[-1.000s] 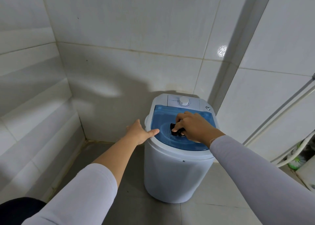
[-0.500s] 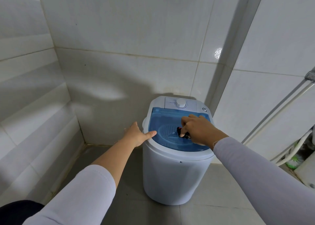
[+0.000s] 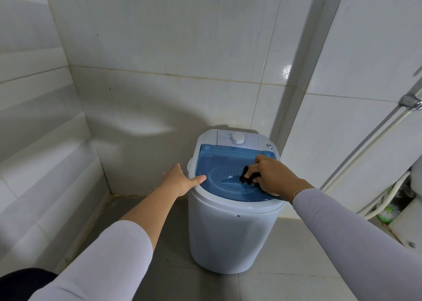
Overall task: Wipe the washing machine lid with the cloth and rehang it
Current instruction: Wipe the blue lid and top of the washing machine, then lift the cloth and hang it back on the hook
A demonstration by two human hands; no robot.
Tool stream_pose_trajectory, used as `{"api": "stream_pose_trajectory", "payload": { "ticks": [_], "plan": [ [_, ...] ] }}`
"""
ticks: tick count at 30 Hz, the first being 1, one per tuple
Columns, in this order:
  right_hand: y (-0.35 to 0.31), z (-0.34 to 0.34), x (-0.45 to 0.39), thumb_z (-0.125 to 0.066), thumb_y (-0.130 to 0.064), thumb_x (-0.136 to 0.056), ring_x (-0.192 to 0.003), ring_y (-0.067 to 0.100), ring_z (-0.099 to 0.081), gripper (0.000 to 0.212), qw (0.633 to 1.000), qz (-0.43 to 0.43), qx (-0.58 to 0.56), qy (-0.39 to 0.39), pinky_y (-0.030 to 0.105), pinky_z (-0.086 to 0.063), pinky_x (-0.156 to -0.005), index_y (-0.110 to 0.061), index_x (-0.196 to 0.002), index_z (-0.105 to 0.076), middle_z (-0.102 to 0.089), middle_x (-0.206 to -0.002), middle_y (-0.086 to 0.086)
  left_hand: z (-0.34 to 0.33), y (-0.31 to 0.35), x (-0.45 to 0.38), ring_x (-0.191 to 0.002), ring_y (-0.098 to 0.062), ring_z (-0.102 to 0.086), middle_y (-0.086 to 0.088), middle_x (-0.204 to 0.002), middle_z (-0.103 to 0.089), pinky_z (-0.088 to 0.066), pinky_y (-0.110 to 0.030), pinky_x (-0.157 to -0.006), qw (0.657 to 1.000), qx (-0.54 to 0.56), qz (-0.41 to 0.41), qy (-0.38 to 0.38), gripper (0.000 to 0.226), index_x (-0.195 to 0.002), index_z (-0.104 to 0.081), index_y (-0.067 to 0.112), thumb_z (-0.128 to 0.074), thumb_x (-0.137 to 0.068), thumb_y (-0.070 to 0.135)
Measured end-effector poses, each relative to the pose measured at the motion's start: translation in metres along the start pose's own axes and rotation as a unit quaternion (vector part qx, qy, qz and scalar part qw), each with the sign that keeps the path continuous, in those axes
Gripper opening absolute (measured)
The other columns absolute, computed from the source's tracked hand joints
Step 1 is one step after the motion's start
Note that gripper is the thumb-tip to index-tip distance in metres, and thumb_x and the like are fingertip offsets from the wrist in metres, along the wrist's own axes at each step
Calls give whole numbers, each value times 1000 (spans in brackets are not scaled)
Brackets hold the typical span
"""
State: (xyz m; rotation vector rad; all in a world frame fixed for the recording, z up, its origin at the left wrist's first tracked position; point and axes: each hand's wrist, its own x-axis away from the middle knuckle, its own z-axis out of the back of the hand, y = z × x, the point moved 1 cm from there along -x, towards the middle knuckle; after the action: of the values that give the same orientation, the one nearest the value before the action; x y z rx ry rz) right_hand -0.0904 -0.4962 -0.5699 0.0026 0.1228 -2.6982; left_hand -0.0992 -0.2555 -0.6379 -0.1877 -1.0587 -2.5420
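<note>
Washing machine lid point(image 3: 219, 163) mid-wipe: right hand point(image 3: 271, 175) clamps a dark cloth point(image 3: 247, 177). Left hand point(image 3: 180, 179), fingers apart, braces the rim. Rehanging likely follows.

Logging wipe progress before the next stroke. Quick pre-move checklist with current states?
1. Cloth gripped: ok. The right hand is closed on the dark cloth.
2. Cloth touching the blue lid: ok, it presses on the lid's right side.
3. Machine steadied: ok. The left hand is open, its thumb on the lid's left rim.
4. Lid shut: ok, it lies flat on the washing machine.
5. Control dial clear of the stroke: ok, it sits behind the lid, apart from both hands.
6. Left part of lid wiped: cannot tell.
</note>
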Motion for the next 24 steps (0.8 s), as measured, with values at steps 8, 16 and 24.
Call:
{"api": "stream_pose_trajectory", "payload": {
  "ticks": [8,16,24],
  "plan": [
    [17,3,15,-54,-14,-89,-107,26,-54,30,996,-84,-22,-8,30,-41,-93,-23,-116,-63,-53,-119,7,-1,1,-1,-145,-34,-21,-9,-159,-21,-27,-52,-116,1000,-3,-7,3,108,-152,-12,15,-63,-72,66],
    [17,20,21,-57,-14,-88,-110,25,-54,25,983,-112,-143,20,23,-35,-88,-23,-109,-67,-63,-119,7,-3,-2,-6,-144,-35,-23,-9,-156,-28,-27,-62,-111,999,-30,0,29,114,-150,-17,18,-63,-63,75],
    [-15,14,16,-59,-18,-88,-118,19,-52,34,970,-51,-238,23,23,-34,-100,-24,-122,-58,-58,-131,0,-9,-2,0,-145,-33,-23,-8,-155,-30,-25,-64,-111,998,-9,-15,54,99,-149,-23,19,-63,-72,66]
  ]
}}
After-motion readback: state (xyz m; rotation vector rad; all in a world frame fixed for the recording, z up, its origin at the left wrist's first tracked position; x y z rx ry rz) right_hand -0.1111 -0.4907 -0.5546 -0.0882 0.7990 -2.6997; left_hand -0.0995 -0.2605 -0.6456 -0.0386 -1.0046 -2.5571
